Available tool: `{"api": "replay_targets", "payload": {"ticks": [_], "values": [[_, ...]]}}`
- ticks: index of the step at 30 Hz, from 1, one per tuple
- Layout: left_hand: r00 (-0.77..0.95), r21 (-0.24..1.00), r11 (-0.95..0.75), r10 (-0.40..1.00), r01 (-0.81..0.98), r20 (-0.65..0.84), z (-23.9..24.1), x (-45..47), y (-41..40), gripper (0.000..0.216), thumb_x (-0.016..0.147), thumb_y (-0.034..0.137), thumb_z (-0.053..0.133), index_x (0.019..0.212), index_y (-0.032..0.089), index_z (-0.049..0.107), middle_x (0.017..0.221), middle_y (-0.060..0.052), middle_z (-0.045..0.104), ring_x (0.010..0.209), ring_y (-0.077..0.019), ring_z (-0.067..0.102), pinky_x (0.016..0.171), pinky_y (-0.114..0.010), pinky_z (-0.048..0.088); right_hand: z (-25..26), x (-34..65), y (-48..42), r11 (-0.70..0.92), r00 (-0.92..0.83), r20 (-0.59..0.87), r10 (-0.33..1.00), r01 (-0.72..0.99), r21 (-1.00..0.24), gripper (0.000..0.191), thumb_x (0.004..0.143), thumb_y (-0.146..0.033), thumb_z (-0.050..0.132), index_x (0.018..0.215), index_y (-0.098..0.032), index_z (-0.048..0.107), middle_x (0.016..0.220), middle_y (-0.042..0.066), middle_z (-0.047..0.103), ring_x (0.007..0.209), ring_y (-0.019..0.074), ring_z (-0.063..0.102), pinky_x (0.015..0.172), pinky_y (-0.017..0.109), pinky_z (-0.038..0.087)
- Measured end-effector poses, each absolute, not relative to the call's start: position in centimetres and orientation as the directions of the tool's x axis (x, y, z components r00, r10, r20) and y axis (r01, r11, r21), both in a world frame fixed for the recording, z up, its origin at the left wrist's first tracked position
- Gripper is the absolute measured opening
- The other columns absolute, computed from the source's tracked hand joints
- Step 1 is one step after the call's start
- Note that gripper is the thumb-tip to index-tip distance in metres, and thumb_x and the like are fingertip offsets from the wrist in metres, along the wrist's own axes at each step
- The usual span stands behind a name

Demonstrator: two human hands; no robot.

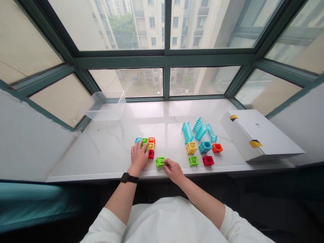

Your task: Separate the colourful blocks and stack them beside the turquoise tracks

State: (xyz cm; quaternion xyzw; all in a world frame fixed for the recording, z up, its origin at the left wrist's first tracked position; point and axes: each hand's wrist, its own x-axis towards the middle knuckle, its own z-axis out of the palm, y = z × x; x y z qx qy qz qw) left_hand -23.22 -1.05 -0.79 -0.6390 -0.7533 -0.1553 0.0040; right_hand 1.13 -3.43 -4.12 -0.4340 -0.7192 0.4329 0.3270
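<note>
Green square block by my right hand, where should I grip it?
Come down from above with your right hand and pinch the green block across its left and right walls. Your fingers already touch its right side, and a small gap separates it from the red block.

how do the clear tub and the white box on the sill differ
The clear plastic tub is see-through with an open top, while the white box is opaque, looks closed, and carries yellow-and-black tape tabs. The tub sits at the left end of the sill, the box at the right end. The box looks larger than the tub. Both rest on the white marble sill.
</note>
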Motion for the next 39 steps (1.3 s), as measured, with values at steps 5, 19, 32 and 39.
{"api": "replay_targets", "payload": {"ticks": [5,19,32,39], "values": [[-0.179,0.230,0.145,0.974,0.962,0.136,-0.1,-23.2,-0.9,0.045,0.104,0.039,0.048,0.145,0.028,0.063,0.162,-0.012,0.048,0.154,-0.0377,0.035,0.126,-0.065,0.026,-4.3,2.2,-3.7,0.145,-0.337,0.073,0.939,0.194,-0.970,0.017,0.096,-0.039,0.060,0.104,-0.024,0.065,0.096,0.002,0.073,0.089,0.0205,0.071,0.085,0.033,0.056],[0.042,0.763,-0.309,0.936,0.568,0.348,3.4,-15.0,-5.3,0.023,0.104,0.037,0.056,0.120,0.024,0.066,0.145,-0.011,0.062,0.138,-0.0263,0.058,0.117,-0.047,0.049,0.1,4.2,-4.2,0.214,-0.222,0.200,0.954,0.040,-0.976,0.020,0.098,-0.033,0.060,0.117,-0.025,0.059,0.116,0.008,0.072,0.108,0.0235,0.074,0.093,0.040,0.061],[-0.015,0.782,-0.386,0.893,0.490,0.450,6.0,-13.8,-7.7,0.021,0.098,0.033,0.067,0.118,0.026,0.071,0.134,-0.011,0.070,0.127,-0.0277,0.066,0.111,-0.047,0.054,6.1,6.8,-6.4,0.600,-0.339,0.513,0.789,0.243,-0.762,0.031,0.098,-0.019,0.059,0.126,-0.029,0.060,0.134,0.010,0.067,0.128,0.0287,0.063,0.110,0.052,0.054],[0.004,0.826,-0.429,0.888,0.366,0.460,6.8,-13.3,-8.0,0.019,0.103,0.033,0.060,0.116,0.025,0.072,0.141,-0.012,0.067,0.135,-0.0284,0.063,0.113,-0.048,0.054,8.4,7.8,-5.6,0.570,-0.205,0.538,0.817,0.152,-0.808,0.035,0.103,-0.027,0.058,0.138,-0.030,0.055,0.141,0.013,0.059,0.129,0.0279,0.062,0.089,0.043,0.066]]}}
